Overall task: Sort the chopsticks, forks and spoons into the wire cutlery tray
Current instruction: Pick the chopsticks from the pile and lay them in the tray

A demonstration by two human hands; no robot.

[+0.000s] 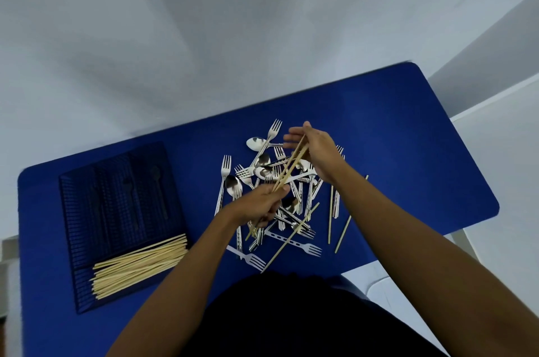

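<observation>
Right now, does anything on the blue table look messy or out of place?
Yes. The forks and spoons lie in a tangled heap mid-table, crossing over each other, and a few loose chopsticks lie scattered among and right of them, not in the tray yet.

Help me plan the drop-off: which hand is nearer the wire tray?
Left. The left hand, gripping some chopsticks, is over the cutlery pile, to the right of the tray. The right hand is farther right and farther back, at the chopsticks' other end.
</observation>
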